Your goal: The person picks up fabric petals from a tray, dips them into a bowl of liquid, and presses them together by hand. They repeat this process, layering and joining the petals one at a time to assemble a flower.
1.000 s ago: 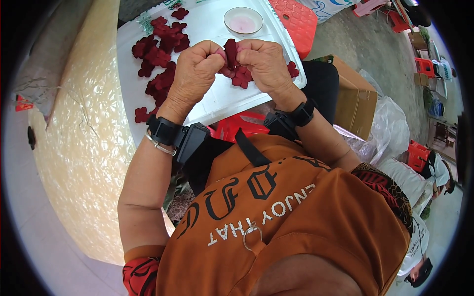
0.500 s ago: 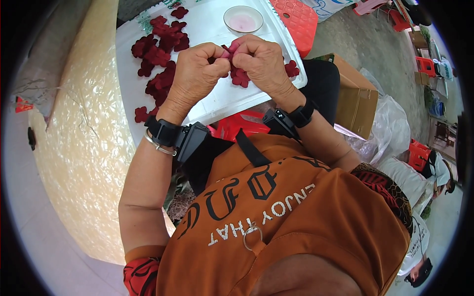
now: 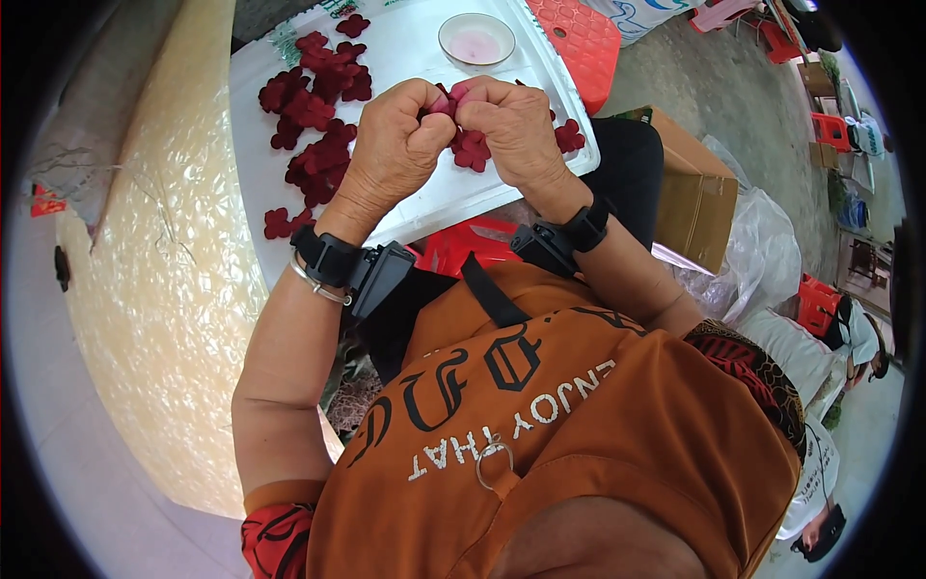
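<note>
My left hand point(image 3: 400, 140) and my right hand point(image 3: 513, 130) meet over a white tray point(image 3: 405, 214), fingertips pinched close together. Between them is a dark red fabric petal piece point(image 3: 448, 100), mostly covered by the fingers. Just below the right fingers a flower-shaped dark red piece point(image 3: 471, 151) lies on the tray. To the left of my left hand, several more dark red flower pieces point(image 3: 313, 108) are spread in loose piles. Another flower piece point(image 3: 569, 135) rests by the tray's right edge, beside my right hand.
A shallow round dish point(image 3: 476, 41) with pale pink contents stands at the tray's far side. Beyond the right rim is a red plastic stool point(image 3: 579, 43). An open cardboard box point(image 3: 690, 198) and clear plastic bags point(image 3: 762, 246) are on the right. A shiny cream sheet point(image 3: 174, 261) covers the left.
Both hands have shifted very slightly nearer to me, still pinched together on the petal piece. The flower pieces and the dish show no real movement.
</note>
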